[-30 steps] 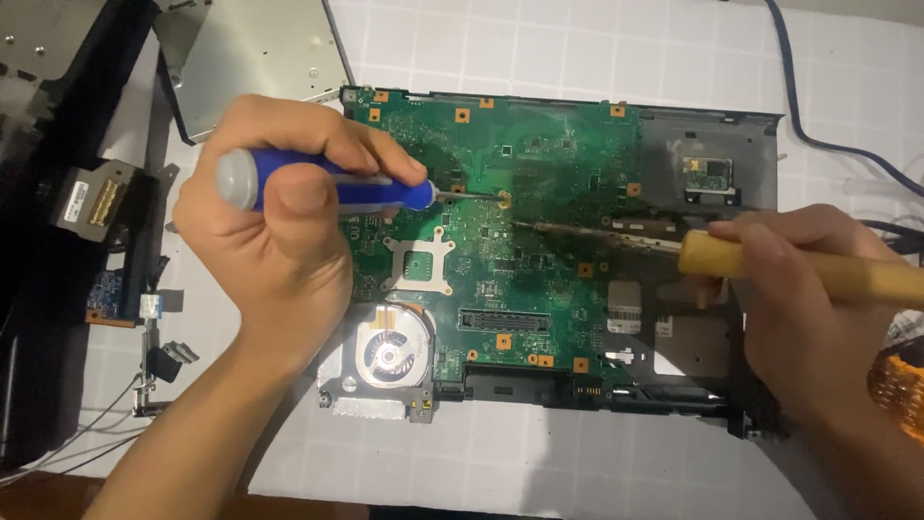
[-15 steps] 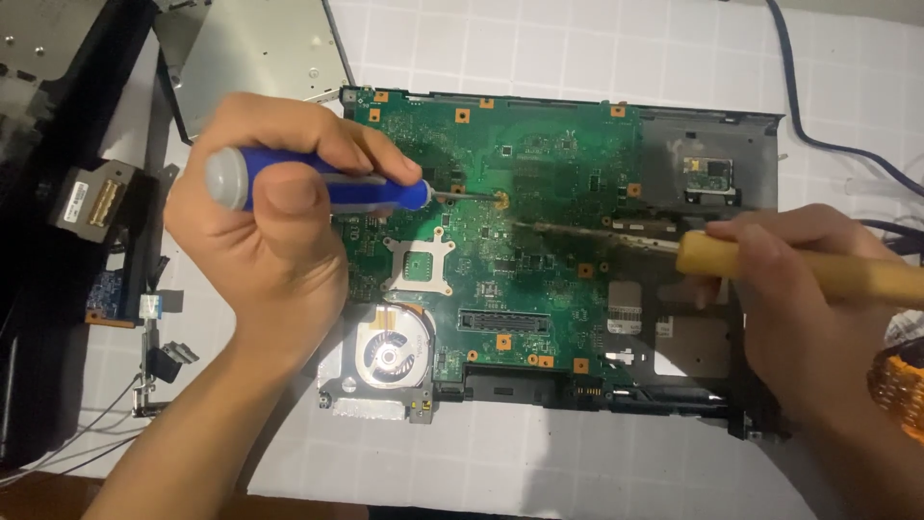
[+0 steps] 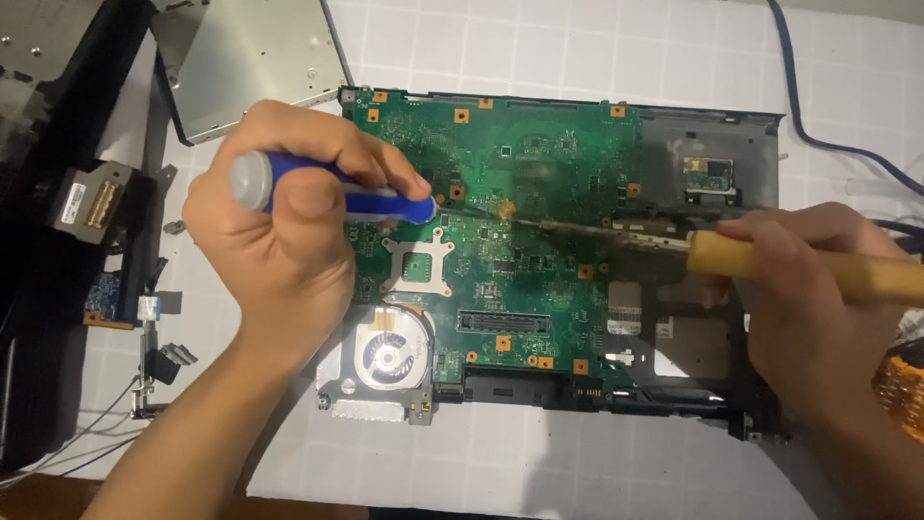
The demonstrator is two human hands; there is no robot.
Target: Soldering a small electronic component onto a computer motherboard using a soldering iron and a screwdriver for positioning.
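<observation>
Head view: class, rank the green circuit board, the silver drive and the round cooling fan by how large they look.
1. Green circuit board
2. Silver drive, partly cut off by the frame
3. Round cooling fan

My left hand (image 3: 289, 221) is curled in a fist, thumb on top, forearm running down to the lower left. My right hand (image 3: 804, 308) comes in from the right, fingers wrapped tight, knuckles up. The two hands are well apart.

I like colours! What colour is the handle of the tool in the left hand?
Blue, with a pale grey cap. The head view shows the tool handle in the left hand.
</observation>
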